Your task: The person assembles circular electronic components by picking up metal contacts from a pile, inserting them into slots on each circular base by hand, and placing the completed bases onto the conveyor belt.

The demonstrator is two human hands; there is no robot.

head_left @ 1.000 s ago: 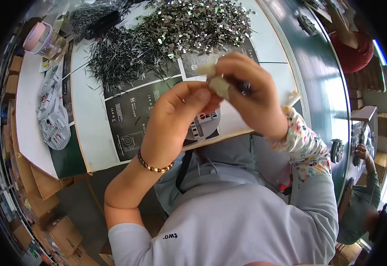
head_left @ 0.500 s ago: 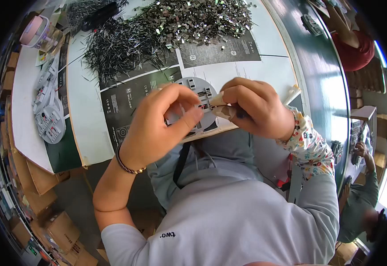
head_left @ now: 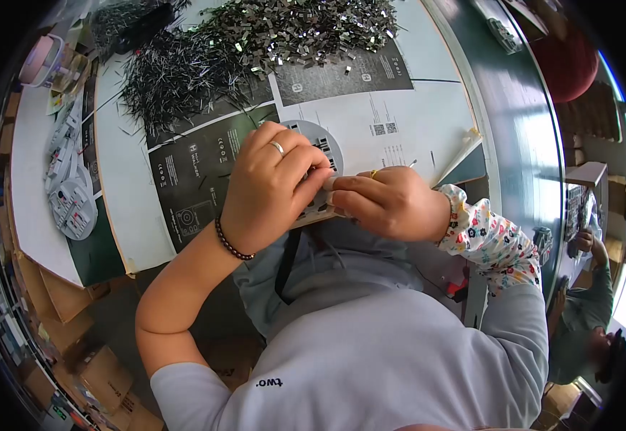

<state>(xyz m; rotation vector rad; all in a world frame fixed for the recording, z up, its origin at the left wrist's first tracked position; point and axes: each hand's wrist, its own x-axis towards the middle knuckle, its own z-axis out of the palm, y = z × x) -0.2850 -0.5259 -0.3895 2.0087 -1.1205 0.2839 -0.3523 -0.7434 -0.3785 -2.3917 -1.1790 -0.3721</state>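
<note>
A round grey plastic part (head_left: 325,136) with dark slots and small metal pieces lies at the table's near edge, partly covered by both hands. Over its left side, my left hand (head_left: 273,169) is closed, thumb and index finger pinched together. My right hand (head_left: 393,205) comes in from the right, its fingers closed and their tips almost meeting those of the left hand. Pale covers show on its fingertips. Whatever either pinch holds is hidden.
Farther back lie a heap of thin dark metal strips (head_left: 176,90) and a heap of small shiny metal pieces (head_left: 306,32). More round grey parts (head_left: 73,208) are stacked at the left. A pink-lidded container (head_left: 40,61) stands behind them. Another person (head_left: 586,316) is at the right.
My left thumb and index finger, apart before, have closed into a pinch. My right hand has moved a little left and down, flattening over the round part. The view has shifted slightly.
</note>
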